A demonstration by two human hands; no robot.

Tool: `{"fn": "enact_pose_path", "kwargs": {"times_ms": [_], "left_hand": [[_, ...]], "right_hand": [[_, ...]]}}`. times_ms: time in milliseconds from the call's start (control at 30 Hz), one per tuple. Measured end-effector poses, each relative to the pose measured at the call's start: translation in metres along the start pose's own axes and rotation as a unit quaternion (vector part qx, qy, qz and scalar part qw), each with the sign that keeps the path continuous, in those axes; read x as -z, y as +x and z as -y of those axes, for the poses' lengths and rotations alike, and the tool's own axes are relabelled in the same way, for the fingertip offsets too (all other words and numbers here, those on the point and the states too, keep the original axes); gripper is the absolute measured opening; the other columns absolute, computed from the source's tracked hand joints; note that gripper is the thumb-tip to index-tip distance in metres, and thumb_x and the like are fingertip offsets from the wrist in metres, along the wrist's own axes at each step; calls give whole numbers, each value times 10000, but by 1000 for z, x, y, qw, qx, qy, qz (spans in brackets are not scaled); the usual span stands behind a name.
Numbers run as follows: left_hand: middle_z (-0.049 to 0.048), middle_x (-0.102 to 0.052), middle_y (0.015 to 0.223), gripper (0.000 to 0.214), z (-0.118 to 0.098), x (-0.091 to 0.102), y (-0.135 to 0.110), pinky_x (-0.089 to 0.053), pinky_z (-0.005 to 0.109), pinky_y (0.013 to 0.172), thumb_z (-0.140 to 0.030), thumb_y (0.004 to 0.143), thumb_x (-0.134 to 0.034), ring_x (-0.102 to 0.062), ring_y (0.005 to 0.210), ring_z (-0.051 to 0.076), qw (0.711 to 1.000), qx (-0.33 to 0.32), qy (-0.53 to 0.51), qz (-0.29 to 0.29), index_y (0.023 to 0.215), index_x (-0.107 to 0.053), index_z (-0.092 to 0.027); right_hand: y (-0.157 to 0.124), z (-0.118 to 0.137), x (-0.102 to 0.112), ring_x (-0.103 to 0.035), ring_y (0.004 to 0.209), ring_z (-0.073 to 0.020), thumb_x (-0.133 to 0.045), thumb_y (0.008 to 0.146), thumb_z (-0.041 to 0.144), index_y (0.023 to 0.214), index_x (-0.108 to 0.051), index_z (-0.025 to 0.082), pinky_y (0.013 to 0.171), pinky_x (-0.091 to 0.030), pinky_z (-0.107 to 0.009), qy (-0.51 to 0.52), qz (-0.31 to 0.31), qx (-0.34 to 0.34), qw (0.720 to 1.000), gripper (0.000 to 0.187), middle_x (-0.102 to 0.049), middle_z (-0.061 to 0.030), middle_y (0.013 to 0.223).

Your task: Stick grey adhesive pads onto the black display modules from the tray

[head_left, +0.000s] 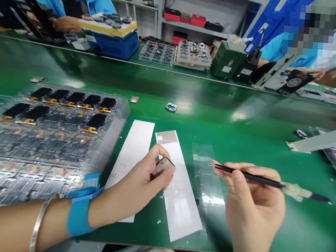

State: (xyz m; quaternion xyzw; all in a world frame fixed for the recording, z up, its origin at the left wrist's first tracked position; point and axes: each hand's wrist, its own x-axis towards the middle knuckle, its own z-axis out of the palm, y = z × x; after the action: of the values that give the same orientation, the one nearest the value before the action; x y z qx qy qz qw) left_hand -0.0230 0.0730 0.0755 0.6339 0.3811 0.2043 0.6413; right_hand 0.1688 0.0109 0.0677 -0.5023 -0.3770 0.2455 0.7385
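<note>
- The left hand (140, 182) is curled, thumb and forefinger pinching a small dark module (164, 165) with a grey face. It holds the module just above a white backing strip (183, 208) near the table's near edge.
- The right hand (251, 204) is closed in a pen grip round black tweezers (249, 177). Their tip points left toward the module but is apart from it. I cannot tell whether the tip carries anything.
- To my eye, the work goes best with both wrists resting on the green table (243, 128) and the module's face tilted toward the tip.
- A clear film strip (207, 175) lies under the tweezers, between the hands. It is easy to snag or drag.
- A second white strip (134, 146) lies left of the first.
- A blue wrist strap (79, 212) and a metal bangle (40, 220) sit on the left forearm.
- A stack of clear trays (53, 144) holding black parts with orange tails crowds the left elbow.
- Small loose parts (171, 107) lie mid-table.
- A blue box (113, 40), more trays and co-workers' hands are along the far edge.
</note>
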Motion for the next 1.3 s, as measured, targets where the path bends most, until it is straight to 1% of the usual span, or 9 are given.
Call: {"fn": "enact_pose_path", "kwargs": {"times_ms": [100, 233, 367, 533, 633, 733, 867, 967, 1300], "left_hand": [[-53, -493, 700, 66, -4, -1, -7, -340, 253, 572, -281, 1013, -363, -459, 624, 136, 982, -23, 140, 120, 956, -366, -249], [8, -593, 688, 86, -3, -12, -14, -232, 279, 466, -160, 966, -402, -511, 535, 174, 875, -82, 404, 256, 913, -434, -220], [47, -648, 730, 331, 2, -35, -16, -186, 316, 441, 111, 747, -430, -597, 554, 221, 761, -199, 556, 267, 857, -503, -193], [113, -680, 1025, 262, 7, -57, -10, -290, 333, 405, 60, 797, -477, -650, 580, 229, 715, -263, 590, 268, 920, -563, -154], [106, -690, 936, 244, 8, -57, -10, -350, 318, 408, 41, 799, -505, -639, 542, 223, 684, -247, 626, 281, 934, -560, -155], [93, -693, 868, 266, 9, -54, -15, -387, 313, 416, 52, 777, -509, -641, 552, 230, 672, -254, 637, 281, 928, -548, -163], [171, -664, 1173, 223, 13, -56, -13, -397, 314, 405, 30, 807, -486, -639, 519, 200, 699, -281, 605, 257, 899, -539, -167], [209, -661, 1191, 226, 15, -61, -4, -418, 316, 407, 44, 806, -471, -654, 517, 214, 717, -276, 590, 248, 887, -551, -152], [193, -627, 1289, 315, 11, -63, 1, -547, 370, 411, 67, 806, -433, -703, 570, 255, 673, -246, 639, 279, 1017, -556, -131]], "right_hand": [[-4, -16, 30, -744, 787, -179, -727, 826, 185, 894, -574, 206, 742, -632, -293, -71, 22, -42, 996, 168, -716, -20, 831], [-21, -39, 65, -735, 659, -169, -779, 777, 297, 830, -606, 174, 651, -631, -265, -128, 70, -136, 980, 220, -683, -22, 799], [-43, -43, 79, -725, 621, -160, -772, 782, 343, 826, -594, 173, 628, -634, -271, -123, 82, -175, 973, 249, -648, -12, 825], [-61, -42, 76, -740, 675, -186, -742, 815, 337, 896, -571, 186, 670, -640, -295, -104, 70, -203, 971, 243, -656, -16, 811], [-65, -44, 76, -739, 698, -180, -727, 832, 330, 904, -574, 180, 690, -636, -295, -111, 64, -194, 973, 226, -634, -23, 867], [-66, -45, 77, -734, 701, -168, -717, 843, 313, 901, -581, 177, 709, -632, -295, -110, 75, -197, 971, 200, -609, -17, 881], [-66, -45, 78, -733, 689, -162, -720, 839, 315, 894, -584, 182, 698, -631, -281, -105, 61, -200, 972, 198, -616, -22, 901], [-65, -45, 77, -737, 684, -173, -712, 847, 312, 910, -576, 179, 691, -635, -289, -106, 59, -205, 971, 201, -647, -38, 887], [-65, -45, 76, -755, 701, -214, -718, 833, 326, 886, -579, 171, 720, -636, -304, -116, 44, -243, 962, 215, -721, -66, 802]]}}
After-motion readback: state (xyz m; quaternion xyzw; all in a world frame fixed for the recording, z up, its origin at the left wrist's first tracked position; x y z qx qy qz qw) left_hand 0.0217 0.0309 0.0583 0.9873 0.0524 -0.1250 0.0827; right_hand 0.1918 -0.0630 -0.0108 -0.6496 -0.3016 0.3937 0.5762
